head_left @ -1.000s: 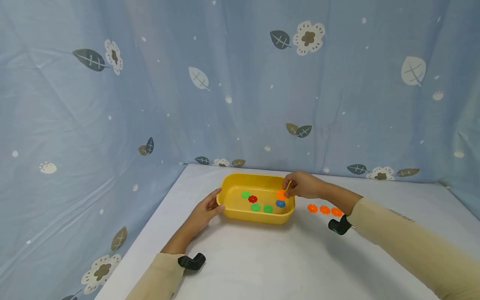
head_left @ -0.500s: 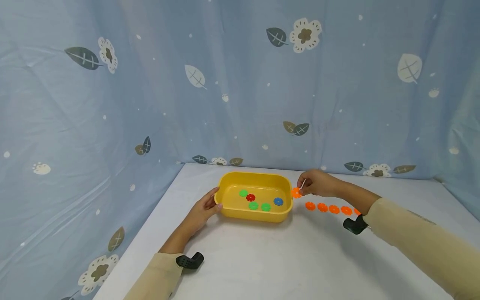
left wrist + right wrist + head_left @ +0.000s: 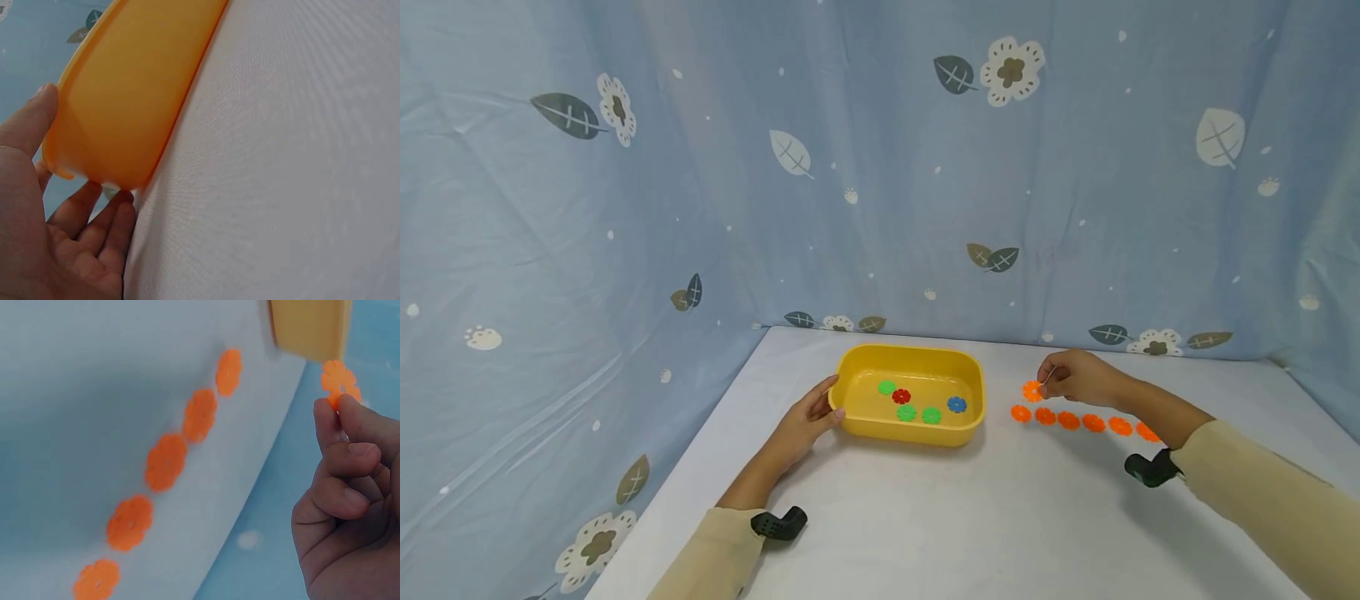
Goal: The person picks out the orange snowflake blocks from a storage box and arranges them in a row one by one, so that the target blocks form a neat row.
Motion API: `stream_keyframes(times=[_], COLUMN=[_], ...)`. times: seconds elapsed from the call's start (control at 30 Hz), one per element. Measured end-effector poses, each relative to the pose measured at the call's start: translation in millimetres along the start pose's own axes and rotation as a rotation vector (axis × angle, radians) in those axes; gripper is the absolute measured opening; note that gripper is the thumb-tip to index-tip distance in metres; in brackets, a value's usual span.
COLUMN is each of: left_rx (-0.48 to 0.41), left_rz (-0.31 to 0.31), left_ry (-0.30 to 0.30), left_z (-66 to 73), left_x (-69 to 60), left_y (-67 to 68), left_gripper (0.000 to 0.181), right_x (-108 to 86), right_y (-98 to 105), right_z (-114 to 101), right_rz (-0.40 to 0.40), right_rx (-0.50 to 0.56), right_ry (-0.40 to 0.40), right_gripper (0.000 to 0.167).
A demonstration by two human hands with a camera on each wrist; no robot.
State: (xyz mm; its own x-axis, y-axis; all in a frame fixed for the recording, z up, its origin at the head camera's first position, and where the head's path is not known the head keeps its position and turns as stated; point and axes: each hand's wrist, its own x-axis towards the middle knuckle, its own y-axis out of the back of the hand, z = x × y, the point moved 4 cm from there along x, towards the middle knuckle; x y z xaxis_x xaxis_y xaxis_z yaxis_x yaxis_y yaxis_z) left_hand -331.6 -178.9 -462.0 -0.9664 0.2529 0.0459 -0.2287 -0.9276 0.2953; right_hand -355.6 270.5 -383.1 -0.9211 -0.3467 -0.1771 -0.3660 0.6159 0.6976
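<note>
In the head view my right hand [image 3: 1075,377] pinches an orange flower-shaped plastic piece [image 3: 1033,391] between thumb and forefinger. It hovers just behind a row of several like orange pieces [image 3: 1069,420] lying on the table. The right wrist view shows the held orange piece [image 3: 338,380] upright at the fingertips, the other fingers curled. My left hand [image 3: 801,423] grips the left end of a yellow plastic basin [image 3: 910,431], thumb at the front corner. Within the basin lie several green pieces [image 3: 906,412], a red piece [image 3: 901,396] and a blue piece [image 3: 957,404].
A white-covered table [image 3: 895,525] spreads in front of the basin and the row. Blue patterned curtains [image 3: 880,167] hang along the back and left edges. Each forearm carries a black wrist camera [image 3: 1152,468] near the sleeve cuff.
The right hand has carried the orange piece out of the basin and rightward, to behind the row. More of the row now shows. The left hand keeps its hold on the basin.
</note>
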Motion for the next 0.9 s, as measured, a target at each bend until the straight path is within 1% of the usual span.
stream_keyframes(times=[0.13,0.23,0.4,0.47,0.5,0.67,0.9], left_rx=[-0.001,-0.01,-0.008,0.005,0.008,0.011,-0.001], left_rz=[-0.007,-0.02,-0.054,-0.055,-0.052,-0.045,-0.061], left_ry=[-0.008,-0.004,0.018,0.024,0.023,0.023,0.015], left_z=[2.8,5.0,25.2,33.7,35.8,36.5,32.3], left_x=[-1.5,-2.1,-10.6,-14.2,-15.3,-14.7,-14.6], left_y=[0.8,1.4,1.2,0.8,0.6,-0.1,-0.1], left_gripper=[0.066,0.066,0.07,0.07,0.069,0.068,0.072], right_x=[-9.6,-16.3,-28.4,-33.9,-36.7,-50.3,-69.7], right_y=[11.5,18.0,26.1,29.5,30.9,36.7,43.0], right_z=[15.3,25.0,42.1,49.9,53.8,78.3,109.0], right_rz=[0.037,0.059,0.088,0.1,0.106,0.136,0.171], right_rx=[0.035,0.039,0.029,0.037,0.046,0.078,0.071], right_ry=[-0.035,-0.05,-0.065,-0.077,-0.09,-0.153,-0.199], right_gripper=[0.026,0.027,0.026,0.028,0.029,0.036,0.043])
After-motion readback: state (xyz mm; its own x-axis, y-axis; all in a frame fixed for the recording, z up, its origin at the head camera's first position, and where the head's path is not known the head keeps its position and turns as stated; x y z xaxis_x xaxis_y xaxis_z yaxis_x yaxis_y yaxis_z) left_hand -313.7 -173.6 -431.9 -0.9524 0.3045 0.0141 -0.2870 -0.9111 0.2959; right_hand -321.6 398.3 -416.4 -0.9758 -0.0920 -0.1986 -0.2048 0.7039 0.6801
